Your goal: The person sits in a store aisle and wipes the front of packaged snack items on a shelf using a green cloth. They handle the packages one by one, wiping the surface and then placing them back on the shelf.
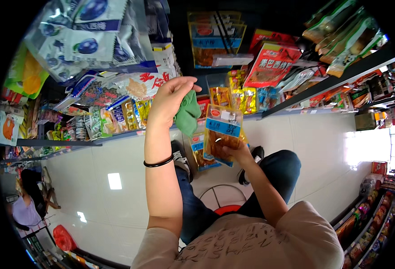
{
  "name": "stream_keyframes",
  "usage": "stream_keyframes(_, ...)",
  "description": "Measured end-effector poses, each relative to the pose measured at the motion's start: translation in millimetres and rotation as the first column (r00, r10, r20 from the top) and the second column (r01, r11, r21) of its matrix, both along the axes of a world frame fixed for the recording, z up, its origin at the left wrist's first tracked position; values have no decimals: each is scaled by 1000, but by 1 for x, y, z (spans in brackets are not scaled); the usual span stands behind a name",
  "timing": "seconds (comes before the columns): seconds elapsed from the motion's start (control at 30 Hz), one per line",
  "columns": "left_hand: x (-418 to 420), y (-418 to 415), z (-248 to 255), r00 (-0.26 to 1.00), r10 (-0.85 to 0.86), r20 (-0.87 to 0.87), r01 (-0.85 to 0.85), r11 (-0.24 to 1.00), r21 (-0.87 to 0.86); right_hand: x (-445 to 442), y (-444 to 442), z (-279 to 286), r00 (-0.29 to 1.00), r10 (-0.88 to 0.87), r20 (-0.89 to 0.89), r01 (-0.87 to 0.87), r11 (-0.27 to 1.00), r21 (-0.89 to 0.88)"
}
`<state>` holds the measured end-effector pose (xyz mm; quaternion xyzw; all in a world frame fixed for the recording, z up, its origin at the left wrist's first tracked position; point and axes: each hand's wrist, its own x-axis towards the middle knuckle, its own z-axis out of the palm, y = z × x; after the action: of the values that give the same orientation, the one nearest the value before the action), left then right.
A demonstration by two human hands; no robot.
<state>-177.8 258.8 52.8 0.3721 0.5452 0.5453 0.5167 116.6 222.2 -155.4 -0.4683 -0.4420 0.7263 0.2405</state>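
My left hand (174, 99) is raised before the shelf and holds a green cloth (187, 114), which hangs from between the bent fingers. In my right hand (238, 153) is a clear plastic snack packet (222, 129) with a blue band, gripped at its lower end above the floor. Another blue-banded packet (201, 153) is lower down, between my shoes. More packets of this kind (214, 43) hang on the display at the top, beside red snack bags (271, 65). Small yellow packets (246, 97) lie in a clear box just beyond the held packet.
Shelves (116, 136) full of bagged snacks run across in front of me. A large bag with blue fruit pictures (93, 37) hangs at the upper left. At the far left a person (25, 208) sits, with a red plastic bag (64, 237) nearby. Snack racks (365, 232) stand at the lower right.
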Motion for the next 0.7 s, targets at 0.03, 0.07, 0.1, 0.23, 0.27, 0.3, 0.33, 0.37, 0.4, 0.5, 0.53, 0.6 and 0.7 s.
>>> stream_keyframes(0.03,-3,-3,1,1000,5,24,-5,1000,-2,-3,10,35,999,-11,-46,15,998,68)
stream_keyframes(0.07,-4,-2,1,1000,6,29,-5,1000,-7,-4,19,63,995,-22,-93,35,990,134)
stream_keyframes(0.1,-3,-1,-1,1000,3,28,-3,1000,3,-1,29,77,990,-19,-143,42,986,162)
stream_keyframes(0.23,0,1,-4,999,11,32,-12,999,35,2,67,135,982,44,-183,12,956,292)
stream_keyframes(0.27,1,1,-5,1000,16,24,-17,999,45,2,75,146,985,73,-155,-21,950,312)
stream_keyframes(0.3,3,1,-4,1000,19,16,-19,999,49,3,83,151,987,97,-125,-52,945,323)
stream_keyframes(0.33,6,1,-2,999,53,-1,-53,998,23,2,92,154,985,124,-119,-75,934,348)
stream_keyframes(0.37,8,2,0,998,65,-9,-64,998,27,0,100,159,982,147,-116,-99,932,348)
stream_keyframes(0.4,9,1,2,997,78,-17,-78,997,25,-2,105,163,979,171,-113,-123,932,341)
stream_keyframes(0.5,9,5,-1,993,121,4,-121,991,56,-12,125,164,969,224,-107,-174,921,349)
stream_keyframes(0.53,9,7,-4,991,136,11,-136,988,70,-17,129,165,967,234,-101,-185,917,354)
stream_keyframes(0.6,11,9,-5,982,191,-11,-189,978,91,-28,132,167,961,224,-164,-156,924,349)
stream_keyframes(0.7,15,12,-2,974,224,-43,-220,972,78,-32,143,143,965,222,-139,-173,939,296)
